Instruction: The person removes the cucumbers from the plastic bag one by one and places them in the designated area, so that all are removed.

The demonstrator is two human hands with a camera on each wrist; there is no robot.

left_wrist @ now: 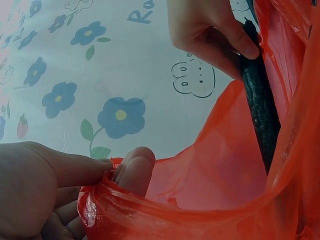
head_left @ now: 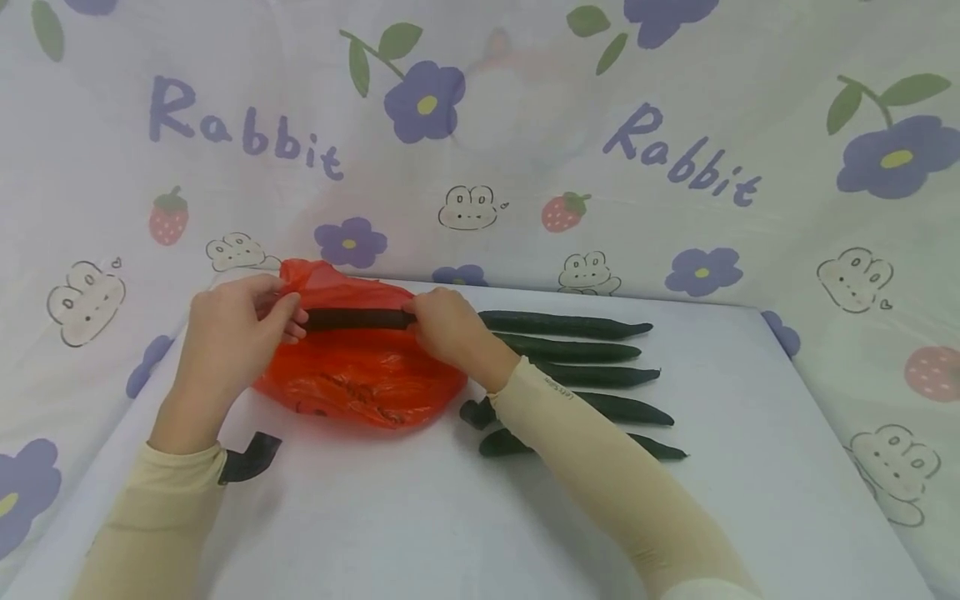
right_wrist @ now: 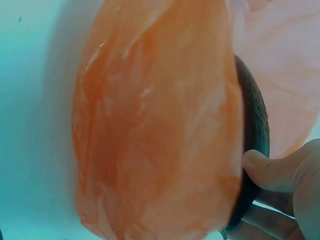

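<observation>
A red plastic bag stands on the white table, its mouth spread. My left hand pinches the bag's rim between thumb and fingers, plain in the left wrist view. Gripped near one end by my right hand, a dark green cucumber lies across the bag's mouth. In the left wrist view the cucumber slants down into the opening, its lower end hidden behind red plastic. From the right wrist, the bag's side covers part of the cucumber, with the thumb pressed on it.
Several more cucumbers lie in a row on the table, right of the bag, partly hidden by the right forearm. A curved black piece sticks out at the left wrist. Behind the table hangs a printed cloth with flowers and rabbits.
</observation>
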